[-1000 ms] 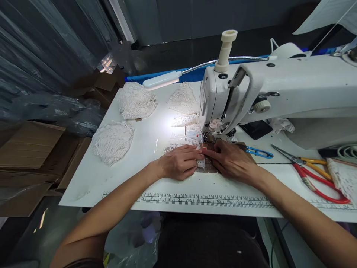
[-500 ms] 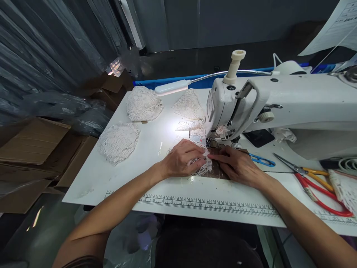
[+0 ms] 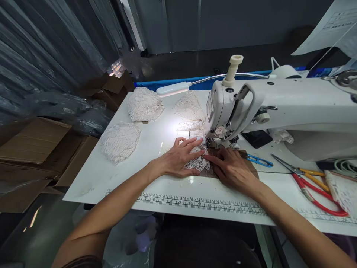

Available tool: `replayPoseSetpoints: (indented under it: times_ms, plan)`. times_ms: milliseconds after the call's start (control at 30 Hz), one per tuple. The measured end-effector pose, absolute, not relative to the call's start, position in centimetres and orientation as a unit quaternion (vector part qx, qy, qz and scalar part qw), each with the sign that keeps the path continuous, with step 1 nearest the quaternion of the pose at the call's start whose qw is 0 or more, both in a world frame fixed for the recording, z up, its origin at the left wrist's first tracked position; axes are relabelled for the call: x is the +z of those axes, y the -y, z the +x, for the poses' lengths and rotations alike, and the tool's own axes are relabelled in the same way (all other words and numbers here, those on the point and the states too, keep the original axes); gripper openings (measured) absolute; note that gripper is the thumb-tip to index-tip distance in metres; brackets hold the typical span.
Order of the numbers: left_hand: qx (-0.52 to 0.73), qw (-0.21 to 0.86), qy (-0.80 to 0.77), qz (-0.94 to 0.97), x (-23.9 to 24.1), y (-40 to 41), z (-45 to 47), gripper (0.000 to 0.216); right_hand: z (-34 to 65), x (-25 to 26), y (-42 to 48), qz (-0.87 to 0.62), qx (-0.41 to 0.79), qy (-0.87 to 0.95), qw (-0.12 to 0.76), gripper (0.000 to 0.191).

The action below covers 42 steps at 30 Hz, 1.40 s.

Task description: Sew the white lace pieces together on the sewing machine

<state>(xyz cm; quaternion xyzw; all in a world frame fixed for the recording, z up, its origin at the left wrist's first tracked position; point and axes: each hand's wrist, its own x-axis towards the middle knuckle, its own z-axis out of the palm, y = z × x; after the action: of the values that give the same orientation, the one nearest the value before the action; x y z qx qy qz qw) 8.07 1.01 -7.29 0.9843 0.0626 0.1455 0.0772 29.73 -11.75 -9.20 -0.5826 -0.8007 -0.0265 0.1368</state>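
A piece of white lace [image 3: 198, 162] lies at the front of the white sewing machine [image 3: 220, 108], close to its needle and presser foot. My left hand [image 3: 181, 158] rests flat on the lace with its fingers spread, holding nothing. The outstretched index finger of my right hand [image 3: 230, 165] touches the lace's right edge. Its thumb is apart from that finger, and the rest of the hand lies over a brown sheet [image 3: 252, 169]. More lace [image 3: 191, 126] runs back behind the needle area, and a lace triangle [image 3: 189, 106] lies behind it.
Two lace bundles [image 3: 145, 104] sit on the table's left side. To the right are blue thread snips [image 3: 260, 160], red-handled scissors [image 3: 320, 195] and a dark phone-like slab [image 3: 257, 139]. A lamp [image 3: 173, 89] reaches over the table. A printed ruler [image 3: 200, 204] runs along its front edge.
My left hand's fingers have gone from bent and gathered on the lace to spread flat over it. My right hand stays at the lace's edge. The view has shifted slightly.
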Motion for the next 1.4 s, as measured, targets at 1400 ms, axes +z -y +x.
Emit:
replayPoseSetpoints:
  times_ms: [1400]
  plan:
    - [0.280,0.029,-0.008,0.960,-8.6,0.9,9.3,0.007,31.7,-8.1,11.9,-0.541,0.154,0.791,0.241,0.043]
